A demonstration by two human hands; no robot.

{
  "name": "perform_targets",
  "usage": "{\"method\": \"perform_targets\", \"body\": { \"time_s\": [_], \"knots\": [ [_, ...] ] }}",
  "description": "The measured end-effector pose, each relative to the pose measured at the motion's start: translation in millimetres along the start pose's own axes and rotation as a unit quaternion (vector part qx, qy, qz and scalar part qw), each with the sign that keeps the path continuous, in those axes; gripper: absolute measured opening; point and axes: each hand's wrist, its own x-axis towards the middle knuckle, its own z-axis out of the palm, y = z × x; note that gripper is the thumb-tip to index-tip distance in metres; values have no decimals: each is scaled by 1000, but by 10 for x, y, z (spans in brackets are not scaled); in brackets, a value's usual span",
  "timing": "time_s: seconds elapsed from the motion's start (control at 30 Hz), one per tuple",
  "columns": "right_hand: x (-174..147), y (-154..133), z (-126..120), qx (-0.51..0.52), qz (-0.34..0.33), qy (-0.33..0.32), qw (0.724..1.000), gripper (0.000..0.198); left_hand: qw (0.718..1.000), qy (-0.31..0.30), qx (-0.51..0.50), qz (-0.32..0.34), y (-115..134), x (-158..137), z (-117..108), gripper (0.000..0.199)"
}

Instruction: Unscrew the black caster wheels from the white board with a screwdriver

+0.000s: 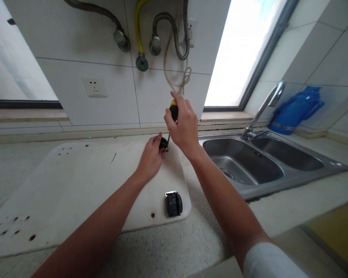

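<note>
A white board with rounded corners lies flat on the countertop, with drilled holes near its corners. At its far right corner my left hand is closed around a black caster wheel. Above that, my right hand grips the yellow and black handle of a screwdriver. The shaft points down to the caster's plate, though fingers partly hide the tip. Another black caster with a metal plate sits at the board's near right corner.
Right of the board is a steel double sink with a curved faucet. A blue thermos jug stands behind it. On the tiled wall are a socket, a yellow hose and metal hoses. A cord hangs down.
</note>
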Motion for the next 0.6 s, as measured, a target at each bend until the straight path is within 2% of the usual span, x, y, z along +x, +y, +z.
{"method": "perform_targets", "body": {
  "time_s": [0.1,0.27,0.43,0.6],
  "knots": [
    [3,-32,4,2,23,-14,1000,52,1000,-4,8,3,25,4,-30,60],
    [26,10,2,5,52,-6,999,46,1000,8,19,2,39,-13,-27,62],
    [39,46,-16,-2,41,15,999,43,1000,13,20,6,35,-27,-7,62],
    [13,20,4,-11,39,3,999,41,1000,5,18,-3,44,-22,-21,61]
  ]
}}
